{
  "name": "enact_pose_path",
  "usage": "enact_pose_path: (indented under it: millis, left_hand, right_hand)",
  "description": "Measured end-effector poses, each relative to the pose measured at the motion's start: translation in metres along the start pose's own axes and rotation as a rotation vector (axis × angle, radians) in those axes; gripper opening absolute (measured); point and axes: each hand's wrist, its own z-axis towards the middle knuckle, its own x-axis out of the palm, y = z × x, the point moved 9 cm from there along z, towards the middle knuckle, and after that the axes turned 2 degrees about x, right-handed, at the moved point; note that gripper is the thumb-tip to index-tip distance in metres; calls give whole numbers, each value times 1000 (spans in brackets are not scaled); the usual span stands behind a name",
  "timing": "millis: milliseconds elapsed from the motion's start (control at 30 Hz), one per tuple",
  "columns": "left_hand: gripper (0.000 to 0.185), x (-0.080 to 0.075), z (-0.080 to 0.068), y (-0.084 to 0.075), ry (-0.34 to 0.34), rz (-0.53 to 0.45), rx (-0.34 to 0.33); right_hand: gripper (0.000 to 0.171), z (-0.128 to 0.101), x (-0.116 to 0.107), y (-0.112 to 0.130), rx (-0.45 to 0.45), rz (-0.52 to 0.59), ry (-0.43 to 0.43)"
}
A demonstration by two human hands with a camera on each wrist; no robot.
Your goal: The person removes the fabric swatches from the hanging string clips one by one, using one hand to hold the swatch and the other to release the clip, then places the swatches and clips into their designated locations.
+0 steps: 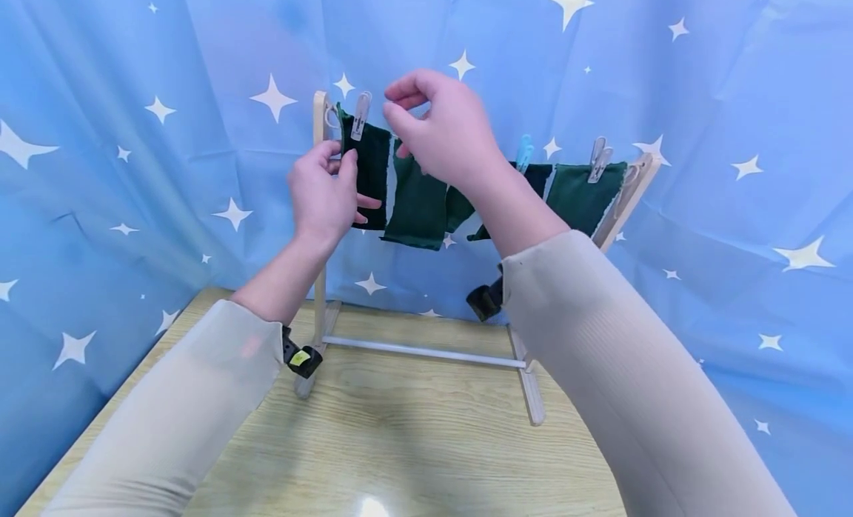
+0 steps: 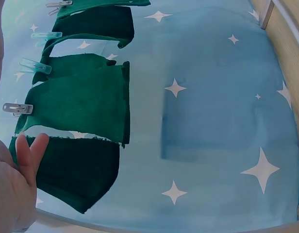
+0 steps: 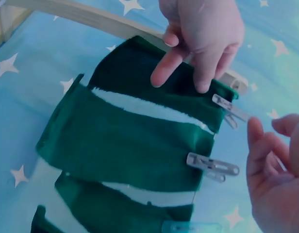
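At the left end of the small wooden drying rack (image 1: 320, 124), standing on the worktop (image 1: 320, 458): one dark green cloth (image 1: 373, 158), hanging from its top edge under one grey clothes peg (image 1: 360, 117), the peg upright and slightly tilted. Your left hand (image 1: 323, 195): fingers loosely parted, resting against that cloth, below the peg. Your right hand (image 1: 449, 132): thumb and forefinger a narrow gap apart, nothing held, just beside the peg. Adjoining: one green cloth (image 1: 420, 198) with its own grey peg (image 3: 210, 164); light-blue pegs (image 2: 35, 66) farther along. Handling, as judged: the step looks like setting this peg; steady the cloth lightly from below, pinch both peg arms near their top ends, keep the jaws square over the edge, and avoid jolting the neighbouring peg.
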Motion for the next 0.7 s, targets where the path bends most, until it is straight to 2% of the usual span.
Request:
enact_pose_path:
  millis: [200,367,567,700]
  left_hand:
    - [35,-5,-3,1,-2,-21,-7]
    - [29,-5,-5,1,1,-4,21]
    - [27,-7,-8,-1,-19,29,62]
    - [29,-10,-10,-9,-58,81,123]
  right_hand:
    - [43,17,15,1,88,85,36]
    - [49,23,28,-4,160,155,74]
    - [37,24,34,-9,187,244,61]
    - [28,24,34,-11,190,277,24]
